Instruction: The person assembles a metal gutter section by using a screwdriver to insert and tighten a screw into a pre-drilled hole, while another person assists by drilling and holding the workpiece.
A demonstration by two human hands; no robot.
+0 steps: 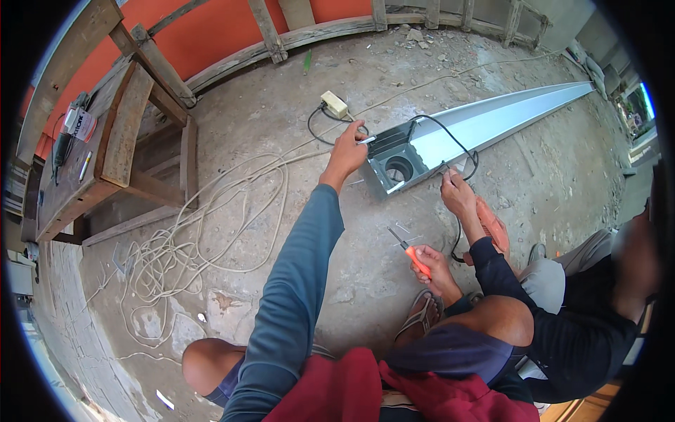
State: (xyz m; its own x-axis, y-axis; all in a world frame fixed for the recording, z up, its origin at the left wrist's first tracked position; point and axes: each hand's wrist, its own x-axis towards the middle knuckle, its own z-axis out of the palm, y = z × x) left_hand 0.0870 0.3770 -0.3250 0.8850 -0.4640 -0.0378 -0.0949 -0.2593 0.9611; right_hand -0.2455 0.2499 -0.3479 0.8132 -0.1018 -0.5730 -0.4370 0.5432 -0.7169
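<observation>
A long pale metal gutter (492,119) lies on the ground, running away to the far right. At its near end is a grey end piece (416,159) with a round hole. My left hand (344,155) is closed at the left corner of that end, where a short whitish edge shows by the fingertips. Lower and to the right, my right hand (437,271) grips a screwdriver (416,260) with an orange handle, its shaft pointing up-left, apart from the gutter. A co-worker's hand (458,191) touches the gutter's near side; an orange power tool (492,224) is beside that wrist.
A black cord (450,133) loops over the gutter. A cream socket box (333,105) and a tangled pale extension cable (183,253) lie on the left. A wooden bench (130,133) carries an angle grinder (62,149). The co-worker crouches close on my right.
</observation>
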